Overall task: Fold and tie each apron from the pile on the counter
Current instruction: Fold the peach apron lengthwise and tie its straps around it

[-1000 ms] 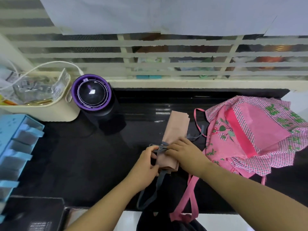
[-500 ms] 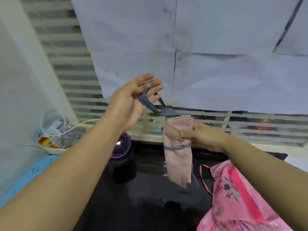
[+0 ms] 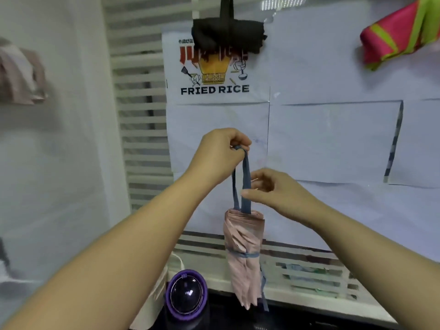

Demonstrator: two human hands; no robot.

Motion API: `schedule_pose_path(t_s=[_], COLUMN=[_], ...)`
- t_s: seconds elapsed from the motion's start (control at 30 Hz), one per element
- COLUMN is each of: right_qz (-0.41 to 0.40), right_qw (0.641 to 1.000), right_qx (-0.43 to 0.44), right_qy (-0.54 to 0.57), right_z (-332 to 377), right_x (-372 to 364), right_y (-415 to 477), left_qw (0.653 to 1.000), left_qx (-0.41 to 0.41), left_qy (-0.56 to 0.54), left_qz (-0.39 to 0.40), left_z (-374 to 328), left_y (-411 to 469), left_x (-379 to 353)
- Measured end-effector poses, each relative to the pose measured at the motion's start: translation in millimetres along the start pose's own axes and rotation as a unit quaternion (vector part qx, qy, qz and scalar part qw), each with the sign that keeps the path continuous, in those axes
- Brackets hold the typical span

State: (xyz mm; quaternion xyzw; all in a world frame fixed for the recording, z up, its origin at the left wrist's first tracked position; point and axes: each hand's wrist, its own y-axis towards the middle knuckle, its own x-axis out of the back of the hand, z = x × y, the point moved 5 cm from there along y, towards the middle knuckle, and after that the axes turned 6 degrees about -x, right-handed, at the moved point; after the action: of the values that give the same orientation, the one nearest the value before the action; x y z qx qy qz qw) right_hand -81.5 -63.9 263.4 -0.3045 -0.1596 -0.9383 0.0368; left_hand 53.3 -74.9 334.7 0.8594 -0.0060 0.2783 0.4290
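The left hand pinches the top of the grey strap loop, fingers curled tight. The right hand lays its thumb against the strap with fingers loosely curled; whether it grips is unclear. The rolled pink apron, tied round its middle, hangs from the strap above the counter's back edge, near a purple-rimmed black appliance.

Pale pink apron with grey-blue straps. Above, a black bundle and a pink cloth striped lime green. Below, a black gadget rimmed purple.
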Motion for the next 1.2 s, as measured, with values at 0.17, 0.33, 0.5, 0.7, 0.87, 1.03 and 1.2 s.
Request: schedule_pose_path(t_s=[0.17,0.33,0.5,0.7,0.87,1.03,1.2], right_qz=[-0.096,-0.056,-0.025,-0.095,-0.102,-0.085,-0.133], right_qw=[0.989,0.983,0.939,0.916,0.91,0.909,0.911], right_qx=[0.079,0.041,0.076,0.158,0.232,0.264,0.329], right_qy=[-0.075,0.172,0.334,0.356,0.329,0.31,0.21], right_z=[101.5,174.1,251.2,329.1,396.2,459.0,501.1], right_x=[-1.5,-25.6,-67.8,-106.4,-124.3,-137.3,-138.4], right_y=[44.8,86.9,112.3,130.0,145.7,174.5,199.7], left_qw=[0.992,0.99,0.99,0.986,0.936,0.867,0.819], left_qx=[-0.024,0.001,0.067,0.054,0.059,0.057,0.04], left_qy=[0.111,0.103,-0.06,0.136,0.325,0.474,0.541], left_qz=[-0.059,-0.099,-0.107,-0.085,-0.12,-0.144,-0.187], left_z=[-5.9,4.6,16.4,1.0,-14.6,-20.2,-6.0], left_y=[18.7,21.9,13.2,5.8,18.1,36.3,57.3], left_x=[72.1,159.7,238.5,321.9,392.0,440.3,481.9])
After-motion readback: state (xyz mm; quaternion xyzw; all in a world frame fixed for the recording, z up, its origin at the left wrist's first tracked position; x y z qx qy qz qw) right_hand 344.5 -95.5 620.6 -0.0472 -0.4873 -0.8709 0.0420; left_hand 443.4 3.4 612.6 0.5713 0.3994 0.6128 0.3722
